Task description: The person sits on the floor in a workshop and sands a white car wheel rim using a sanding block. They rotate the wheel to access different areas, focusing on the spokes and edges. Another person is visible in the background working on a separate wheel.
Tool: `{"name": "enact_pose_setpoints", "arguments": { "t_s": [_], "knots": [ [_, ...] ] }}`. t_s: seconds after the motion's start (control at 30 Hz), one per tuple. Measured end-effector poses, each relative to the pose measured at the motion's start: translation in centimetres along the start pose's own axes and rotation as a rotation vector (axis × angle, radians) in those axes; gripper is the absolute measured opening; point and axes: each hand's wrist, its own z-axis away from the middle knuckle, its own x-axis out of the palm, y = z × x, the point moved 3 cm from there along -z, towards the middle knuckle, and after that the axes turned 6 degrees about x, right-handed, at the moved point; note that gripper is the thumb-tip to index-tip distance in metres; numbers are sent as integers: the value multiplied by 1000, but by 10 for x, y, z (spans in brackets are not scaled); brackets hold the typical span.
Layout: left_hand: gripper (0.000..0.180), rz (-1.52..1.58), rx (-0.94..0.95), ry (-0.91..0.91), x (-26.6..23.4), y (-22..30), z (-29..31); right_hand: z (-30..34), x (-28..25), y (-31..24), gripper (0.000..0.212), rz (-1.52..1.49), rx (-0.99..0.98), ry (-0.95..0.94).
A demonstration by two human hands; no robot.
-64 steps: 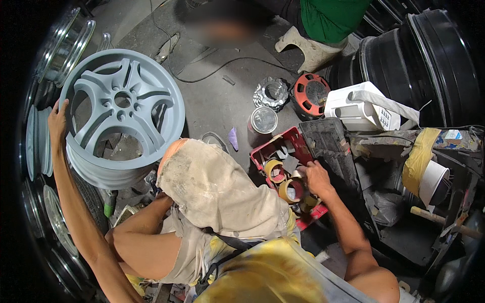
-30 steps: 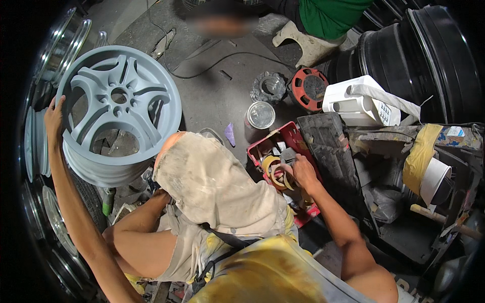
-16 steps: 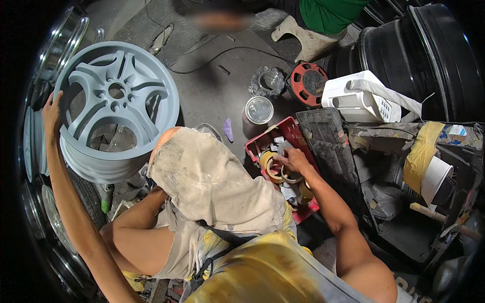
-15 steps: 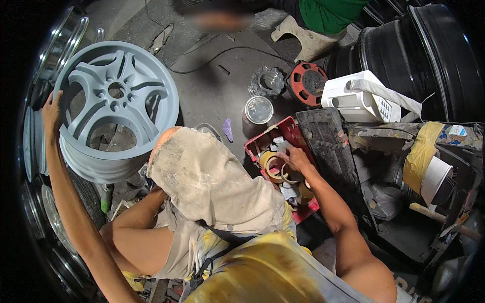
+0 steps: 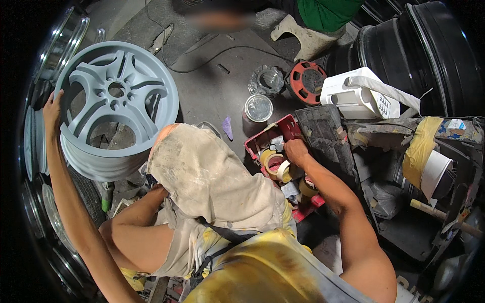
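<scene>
A grey-primed wheel rim (image 5: 96, 93) stands face up at the left, with my left hand (image 5: 52, 107) closed over its outer edge. My right hand (image 5: 297, 151) reaches down into a red toolbox (image 5: 289, 127), its fingers curled near the far right wall. What those fingers hold, if anything, is hidden. Beside that hand lie rolls of masking tape (image 5: 273, 162), one of them tilted, and crumpled white pieces (image 5: 276, 143). A beige cloth (image 5: 212, 177) covers my leg between the rim and the toolbox.
A lidded can (image 5: 258, 109) and purple scrap (image 5: 228, 128) lie beyond the toolbox. Nearby are a red-and-black disc (image 5: 307, 82), a white appliance (image 5: 358, 96) and stacked black rims (image 5: 399, 60). A cable (image 5: 222, 52) crosses the floor. Someone in a green garment (image 5: 326, 15) is ahead.
My right hand has moved from above the tape rolls to the toolbox's far right side. A tape roll has shifted and tilted differently. My left hand stays on the wheel rim.
</scene>
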Motion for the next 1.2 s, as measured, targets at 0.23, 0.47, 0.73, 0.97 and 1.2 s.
{"name": "enact_pose_setpoints", "arguments": {
  "t_s": [0.23,0.47,0.73,0.97,1.2],
  "knots": [
    [51,-32,19,-2,-11,-4,12,22,-64,3,37,-1076,309,57],
    [46,-27,20,13,-2,6,17,37,-64,12,45,-1488,300,-152],
    [52,-42,48,32,-1,11,23,42,-61,14,25,-1394,281,-101],
    [44,13,29,4,7,23,23,50,-43,15,49,-1246,325,185],
    [47,-54,138,33,1,46,46,63,-97,1,24,-1137,453,221]
  ]
}}
